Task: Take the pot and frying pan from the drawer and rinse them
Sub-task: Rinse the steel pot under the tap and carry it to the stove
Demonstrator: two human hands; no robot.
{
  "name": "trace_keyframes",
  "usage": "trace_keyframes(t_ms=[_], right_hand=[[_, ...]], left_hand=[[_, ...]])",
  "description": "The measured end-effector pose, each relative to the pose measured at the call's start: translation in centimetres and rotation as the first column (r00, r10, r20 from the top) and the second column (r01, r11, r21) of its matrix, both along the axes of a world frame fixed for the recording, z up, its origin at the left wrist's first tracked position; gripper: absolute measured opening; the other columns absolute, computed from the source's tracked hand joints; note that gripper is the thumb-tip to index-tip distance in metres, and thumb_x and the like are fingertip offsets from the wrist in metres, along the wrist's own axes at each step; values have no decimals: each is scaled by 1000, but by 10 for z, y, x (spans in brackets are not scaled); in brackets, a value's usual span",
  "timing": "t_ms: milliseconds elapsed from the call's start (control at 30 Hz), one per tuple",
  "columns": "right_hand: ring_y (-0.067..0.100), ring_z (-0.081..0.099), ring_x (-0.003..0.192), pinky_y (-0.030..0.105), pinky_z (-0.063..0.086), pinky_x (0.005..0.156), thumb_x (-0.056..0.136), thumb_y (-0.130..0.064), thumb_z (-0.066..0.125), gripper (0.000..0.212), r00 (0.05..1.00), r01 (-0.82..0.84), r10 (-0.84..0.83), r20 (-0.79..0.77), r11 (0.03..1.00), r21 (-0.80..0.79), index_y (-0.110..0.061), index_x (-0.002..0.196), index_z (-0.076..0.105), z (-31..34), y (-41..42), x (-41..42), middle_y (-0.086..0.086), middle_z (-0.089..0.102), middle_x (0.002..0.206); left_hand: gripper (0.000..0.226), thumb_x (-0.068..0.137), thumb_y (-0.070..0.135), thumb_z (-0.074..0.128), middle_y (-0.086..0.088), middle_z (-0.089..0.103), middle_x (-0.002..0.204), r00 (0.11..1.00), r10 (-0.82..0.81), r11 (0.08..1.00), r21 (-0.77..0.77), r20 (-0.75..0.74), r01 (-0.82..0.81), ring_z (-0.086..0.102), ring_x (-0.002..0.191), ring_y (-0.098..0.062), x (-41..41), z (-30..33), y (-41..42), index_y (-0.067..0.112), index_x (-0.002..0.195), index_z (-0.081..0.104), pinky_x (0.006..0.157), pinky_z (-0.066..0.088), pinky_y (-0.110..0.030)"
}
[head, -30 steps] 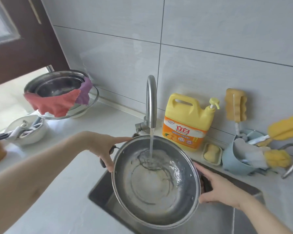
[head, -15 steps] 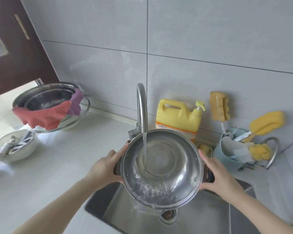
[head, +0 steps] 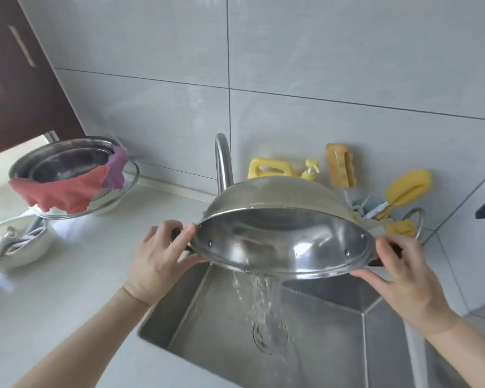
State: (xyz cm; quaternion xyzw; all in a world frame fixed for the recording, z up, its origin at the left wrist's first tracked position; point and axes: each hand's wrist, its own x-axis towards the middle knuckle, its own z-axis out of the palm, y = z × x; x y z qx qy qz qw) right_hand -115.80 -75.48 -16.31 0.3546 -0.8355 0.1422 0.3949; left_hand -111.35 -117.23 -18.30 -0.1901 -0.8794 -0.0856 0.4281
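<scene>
A shiny steel pot (head: 286, 242) with two dark side handles is tipped steeply toward me above the sink (head: 333, 326). Water pours from its near rim down toward the drain (head: 270, 333). My left hand (head: 160, 259) grips the left handle, and my right hand (head: 403, 273) grips the right handle. The tap (head: 223, 163) rises behind the pot, its outlet hidden by the pot. No frying pan shows in view.
On the left counter stands a steel bowl (head: 67, 161) draped with red and purple cloths over a glass lid, beside a white bowl (head: 14, 242) of utensils. Behind the pot are a yellow detergent jug (head: 269, 168), sponges (head: 340, 165) and a caddy with brushes (head: 403, 189).
The pot went from sitting flat under the running stream to being tipped steeply toward me, and the water in it now spills into the sink. Both hands stayed on the handles.
</scene>
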Motion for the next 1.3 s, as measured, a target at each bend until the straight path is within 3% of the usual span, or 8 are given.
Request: trace_keyframes(t_ms=[133,400,700,833,900,1000,1100,1300], right_hand=[[25,45,83,38,43,75,87,-36,63,63,985,22,-22,-169,1000,2,-15,135,27,36,4,8,17,44,107],[28,44,81,35,43,70,82,-23,71,99,949,-18,18,-314,1000,5,-27,156,7,76,4,23,20,43,104],[27,46,81,34,46,76,83,-25,71,96,969,6,-1,-247,1000,19,-26,156,8,61,15,17,21,43,105],[25,49,87,31,47,79,81,-35,69,83,997,43,-41,63,999,-18,-27,149,22,41,25,14,15,42,113],[17,49,90,20,46,79,69,-34,82,109,901,80,-79,426,997,16,-41,153,13,25,35,10,-2,39,116],[12,52,93,4,37,84,54,-29,91,132,545,88,-136,828,991,105,-68,141,0,-13,61,1,-19,37,110],[10,47,115,16,34,100,57,-42,87,125,327,71,-144,934,989,128,-76,132,-7,-61,77,0,-18,37,126],[9,53,95,24,45,95,68,-43,86,119,70,89,-191,979,979,184,-79,128,-11,-156,80,1,-10,38,113]], left_hand=[[100,78,37,80,-19,64,85,987,-1,1000,-9,-163,-1,53,74,-26,1,33,4,26,153,14,66,42,-40],[119,74,33,86,-24,62,85,961,-31,998,-60,-273,15,48,75,-29,1,72,2,30,156,0,66,42,-41],[115,74,34,86,-22,64,86,977,-20,999,-49,-211,10,48,76,-27,-1,59,11,28,155,4,67,40,-39],[104,71,39,83,-18,57,91,995,-33,997,77,90,26,57,65,-29,-4,29,31,28,150,17,58,49,-40],[125,61,45,87,-10,51,91,919,-62,990,138,390,8,56,59,-28,-4,6,45,39,154,4,53,51,-40],[129,60,58,83,1,45,95,694,-94,986,163,714,-34,57,74,-23,-7,-36,68,54,147,-12,64,51,-38],[129,62,54,84,5,46,105,447,-163,981,191,880,-18,56,89,-14,-17,-88,82,63,140,-17,78,49,-29],[134,58,43,90,1,51,121,154,-202,978,207,967,-13,57,99,-17,-38,-181,87,66,139,-15,90,47,-33]])
